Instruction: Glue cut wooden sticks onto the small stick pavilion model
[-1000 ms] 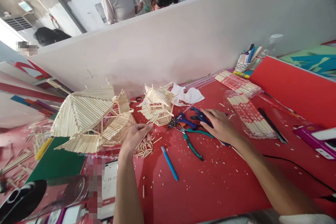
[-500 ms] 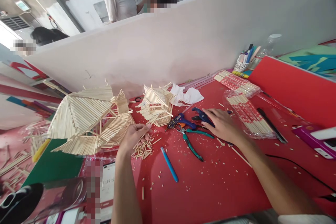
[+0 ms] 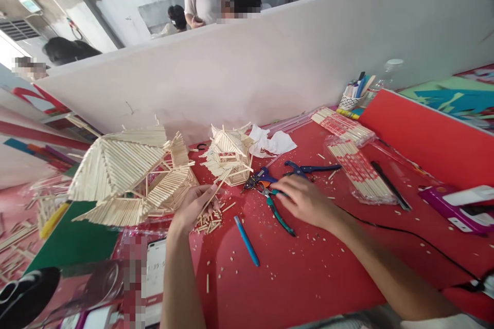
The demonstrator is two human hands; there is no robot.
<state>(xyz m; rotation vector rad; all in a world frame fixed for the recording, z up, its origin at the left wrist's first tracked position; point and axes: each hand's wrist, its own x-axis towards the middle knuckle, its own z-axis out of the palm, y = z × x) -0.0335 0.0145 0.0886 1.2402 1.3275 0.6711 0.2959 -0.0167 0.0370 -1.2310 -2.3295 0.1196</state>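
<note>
My left hand (image 3: 195,207) is closed on a thin wooden stick (image 3: 221,183) that points up and away. Below its fingers lies a pile of short cut stick pieces (image 3: 210,222). My right hand (image 3: 304,198) reaches over the green-handled pliers (image 3: 283,220), fingers apart and stretched toward the upper handle; whether they touch it is unclear. Just beyond lie a blue-handled cutting tool (image 3: 318,168) and a dark blue tool with an orange part (image 3: 259,179). A small stick-built pavilion (image 3: 227,150) stands ahead, and a larger one (image 3: 119,164) is left of it.
A blue pen (image 3: 247,241) lies on the red table (image 3: 301,282) among scattered chips. Packs of wooden sticks (image 3: 360,170), a purple and white device (image 3: 455,208) and a black cable (image 3: 405,234) are at right. White tissue (image 3: 274,141) lies near the partition (image 3: 247,72). A phone (image 3: 155,272) is at left.
My right hand has let go of the blue-handled cutting tool and moved left to the green-handled pliers. My left hand still holds the stick, now raised more upright.
</note>
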